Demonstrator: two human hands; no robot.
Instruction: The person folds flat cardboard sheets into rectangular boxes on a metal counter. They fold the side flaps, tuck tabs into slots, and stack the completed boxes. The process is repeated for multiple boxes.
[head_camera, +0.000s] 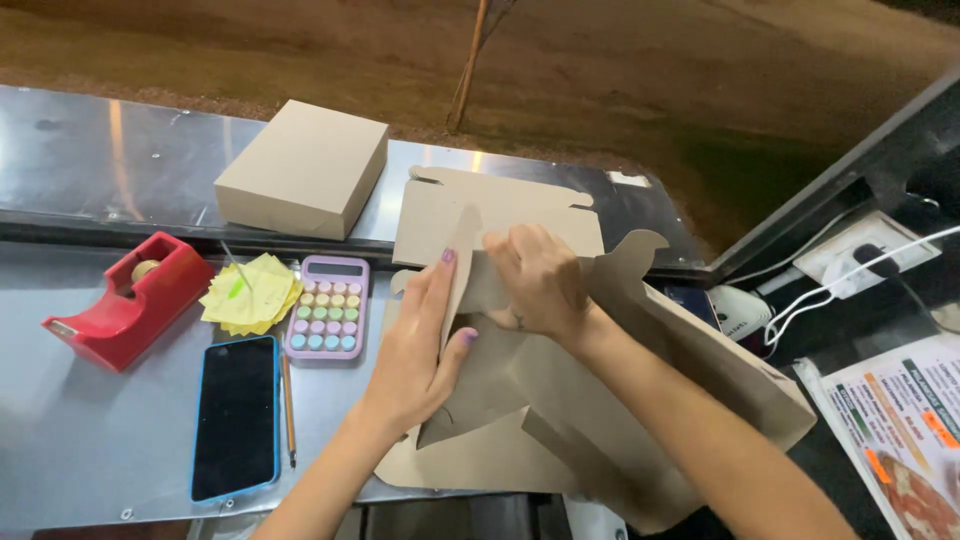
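Note:
A flat brown cardboard box blank (520, 400) lies partly folded on the metal counter (90, 440) in front of me. My left hand (420, 345) presses flat against an upright side flap, fingers straight, thumb tucked under the panel. My right hand (540, 280) curls over the top of the same flap from the other side and grips its edge. Another panel of the blank (480, 205) stands up behind the hands. Both forearms reach in from the bottom of the view.
A finished closed cardboard box (305, 165) sits on the raised shelf behind. To the left lie a red tape dispenser (125, 300), yellow sticky notes (250, 292), a pastel calculator (328, 306), a blue-cased phone (236, 415) and a pencil (289, 405). Cables, a charger (850, 275) and a printed leaflet (905, 430) are at right.

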